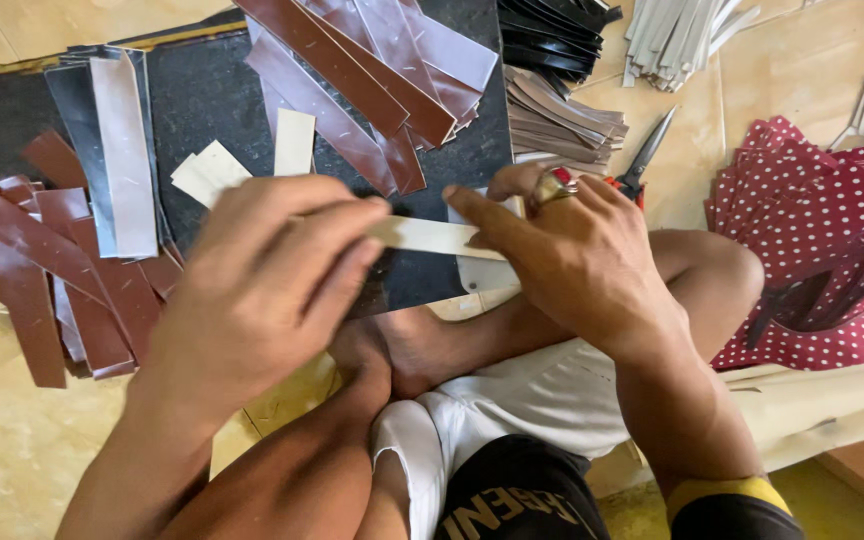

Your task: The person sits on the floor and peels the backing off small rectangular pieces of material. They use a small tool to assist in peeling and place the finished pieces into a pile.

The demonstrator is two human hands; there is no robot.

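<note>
Both hands work one long cream-coloured strip (432, 237) in the head view. Left hand (262, 275) is closed over the strip's near end, fingers curled on top and thumb hidden beneath, so that end is pinned and cannot slide. Right hand (572, 255), wearing a red-stoned ring (555, 185), pinches the other end between forefinger and thumb; the strip runs taut and level between the two hands, just above a dark flat mat (202, 100) lying on the tiled floor (12, 440), apparently stretched so it stays flat.

Beyond the left hand lie short cream offcuts (214, 170) and a fan of glossy maroon strips (42, 270) spread to its outer side, with more maroon and mauve strips (372, 70) piled beyond both hands. Past the right hand rest scissors (647, 150), and to its outer side a stack of red white-dotted pieces (822, 240), all within arm's reach of the seated person.
</note>
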